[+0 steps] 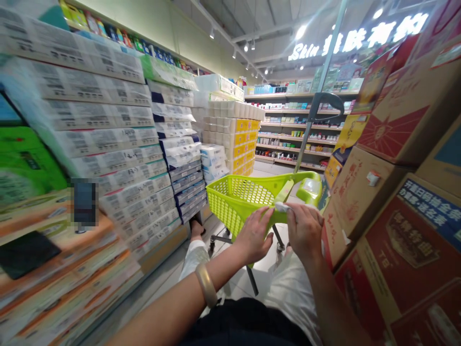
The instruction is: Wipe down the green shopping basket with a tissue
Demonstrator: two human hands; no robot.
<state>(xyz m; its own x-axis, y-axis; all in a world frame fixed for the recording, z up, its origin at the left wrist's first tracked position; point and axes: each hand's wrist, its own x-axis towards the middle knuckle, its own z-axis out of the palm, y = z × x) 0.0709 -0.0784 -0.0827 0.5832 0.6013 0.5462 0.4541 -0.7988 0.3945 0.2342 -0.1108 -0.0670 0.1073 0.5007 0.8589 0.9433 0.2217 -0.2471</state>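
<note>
Left forearm (169,307) with gold bangle (206,284) closest, tissue pack stacks (108,144) at left, red cardboard boxes (406,110) at right, lime green basket trolley (234,197) between, left hand (254,235) spread loosely on its near rim, right hand (305,230) pinching white wipe (283,207) against that rim

A lime-green mesh basket (237,199) stands upright on a wheeled frame in the shop aisle, its open top facing up. A small white scrap (283,207), perhaps a wipe, lies pressed against its near rim.
</note>
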